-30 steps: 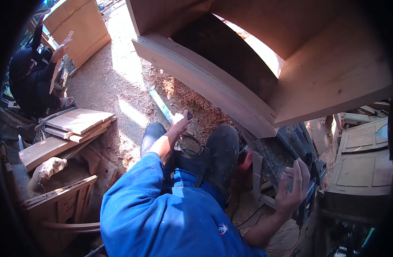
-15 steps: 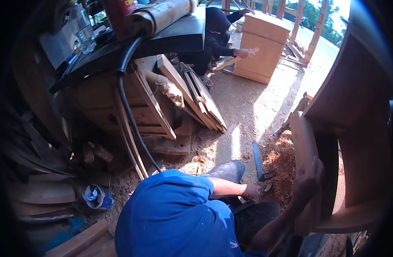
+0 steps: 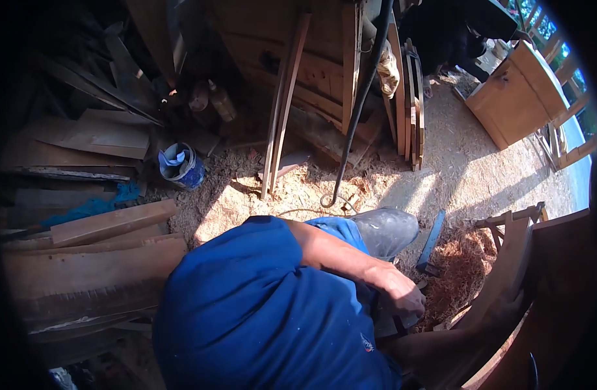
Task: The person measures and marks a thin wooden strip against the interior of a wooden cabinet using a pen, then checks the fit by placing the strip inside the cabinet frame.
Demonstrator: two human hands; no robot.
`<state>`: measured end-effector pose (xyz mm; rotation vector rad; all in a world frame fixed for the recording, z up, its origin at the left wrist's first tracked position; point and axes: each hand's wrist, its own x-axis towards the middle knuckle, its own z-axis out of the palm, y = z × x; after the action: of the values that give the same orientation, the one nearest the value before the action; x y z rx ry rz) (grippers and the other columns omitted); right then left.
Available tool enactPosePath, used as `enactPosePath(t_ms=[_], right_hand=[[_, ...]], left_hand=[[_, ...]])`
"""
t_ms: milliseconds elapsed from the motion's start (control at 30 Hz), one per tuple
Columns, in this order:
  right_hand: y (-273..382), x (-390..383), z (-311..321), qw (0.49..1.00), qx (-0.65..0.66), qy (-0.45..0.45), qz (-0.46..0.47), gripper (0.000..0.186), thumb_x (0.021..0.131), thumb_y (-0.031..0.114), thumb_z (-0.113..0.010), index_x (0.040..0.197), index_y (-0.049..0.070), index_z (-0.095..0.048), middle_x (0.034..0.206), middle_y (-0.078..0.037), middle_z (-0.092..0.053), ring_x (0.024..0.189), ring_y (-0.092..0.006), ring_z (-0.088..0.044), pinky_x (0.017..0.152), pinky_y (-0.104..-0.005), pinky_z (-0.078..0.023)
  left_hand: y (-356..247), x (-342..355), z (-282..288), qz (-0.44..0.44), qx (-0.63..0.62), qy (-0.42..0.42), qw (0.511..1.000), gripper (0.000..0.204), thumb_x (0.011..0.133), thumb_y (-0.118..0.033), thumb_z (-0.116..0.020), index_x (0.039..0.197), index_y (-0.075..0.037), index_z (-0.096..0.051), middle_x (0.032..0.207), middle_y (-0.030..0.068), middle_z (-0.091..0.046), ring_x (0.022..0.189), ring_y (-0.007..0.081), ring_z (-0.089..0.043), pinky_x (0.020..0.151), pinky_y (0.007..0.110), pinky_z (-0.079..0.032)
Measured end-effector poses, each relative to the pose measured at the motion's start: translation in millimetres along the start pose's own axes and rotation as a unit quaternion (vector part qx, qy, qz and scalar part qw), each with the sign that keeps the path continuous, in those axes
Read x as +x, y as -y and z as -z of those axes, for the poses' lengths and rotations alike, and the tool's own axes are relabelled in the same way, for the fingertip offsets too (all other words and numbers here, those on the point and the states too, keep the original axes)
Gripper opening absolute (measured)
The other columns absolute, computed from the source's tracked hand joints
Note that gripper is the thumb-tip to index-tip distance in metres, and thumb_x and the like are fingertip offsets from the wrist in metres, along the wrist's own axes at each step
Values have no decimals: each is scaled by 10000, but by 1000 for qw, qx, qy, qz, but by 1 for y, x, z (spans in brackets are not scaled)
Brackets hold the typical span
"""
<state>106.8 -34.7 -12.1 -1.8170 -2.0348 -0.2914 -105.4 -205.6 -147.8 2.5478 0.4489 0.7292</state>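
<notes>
A worker in a blue shirt bends over a workshop floor, left hand lowered beside the knee with its fingers curled downward; whether they close on anything cannot be told, since the fingertips are turned from view. The right hand reaches to the wooden workpiece at the lower right, but deep shadow hides its fingers, and its grip cannot be told. The workpiece, with smooth, pale brown boards and a long edge bowed by the lens, is cut off by the dark rim. Just beyond the left hand, a straight, blue-bladed tool with a dark end lies next to curly reddish shavings. A dusty dark boot or trouser leg juts forward nearby. Farther left are rough planks and a blue bucket holding pale scraps. Beyond a black hose stand upright boards, a boxy tan wooden cabinet and a dark-clothed person, partly cropped and dim.
</notes>
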Motion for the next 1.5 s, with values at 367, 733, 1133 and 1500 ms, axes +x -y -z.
enactPosePath(t_ms=[367,733,1133,1500], right_hand=[[-23,18,-18,999,38,-1,28,664,946,552,-602,1368,40,-571,1356,-238,-588,1214,-405,-582,1024,-434,-444],[-31,19,-22,998,62,-11,11,647,955,552,-583,1373,58,-565,1347,-243,-589,1220,-398,-579,1018,-444,-448],[9,-14,11,999,15,1,-46,631,955,526,-582,1407,88,-539,1308,-244,-604,1208,-401,-585,1011,-464,-457],[43,-17,28,995,37,-25,-94,601,932,514,-608,1409,155,-540,1167,-217,-658,1075,-396,-655,889,-475,-526]], left_hand=[[-147,-436,117,760,70,-402,505,446,926,-322,-671,1189,37,-642,1010,173,-734,915,265,-708,809,378,-555],[-75,-467,116,698,117,-557,434,583,900,-414,-734,1198,66,-593,1107,227,-673,1016,312,-665,894,376,-521],[-274,-328,157,403,106,-744,522,582,1065,-552,-308,1079,-25,-553,575,-9,-411,477,91,-403,444,224,-358],[-284,-307,83,230,-502,-462,694,395,931,-347,-687,943,48,-681,829,174,-650,705,326,-658,768,572,-559]])
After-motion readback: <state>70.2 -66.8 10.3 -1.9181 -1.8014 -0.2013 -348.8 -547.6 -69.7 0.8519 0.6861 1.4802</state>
